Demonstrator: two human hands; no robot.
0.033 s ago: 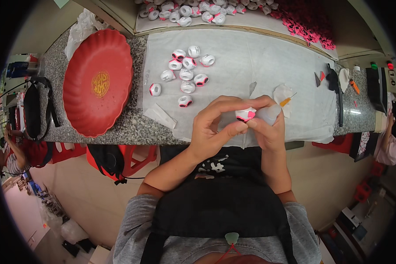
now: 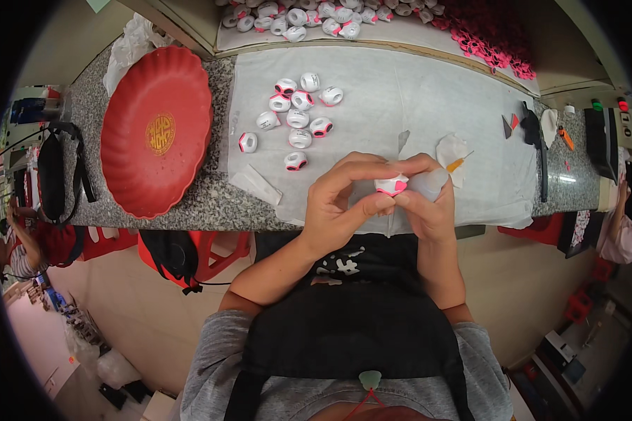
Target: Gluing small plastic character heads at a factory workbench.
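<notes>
White cloth (image 2: 414,98) over granite counter (image 2: 211,203), red tray (image 2: 154,133) at left. Left hand (image 2: 340,203) and right hand (image 2: 428,207) meeting above cloth's near edge, fingertips of both pinched on small white-pink piece (image 2: 392,185) between them. Similar pieces (image 2: 298,116) clustered farther back.

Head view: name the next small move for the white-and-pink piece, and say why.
Probably set the white-and-pink piece down with the loose cluster of similar pieces on the white cloth: left hand and right hand pinch it together, beside a small bottle.
</notes>
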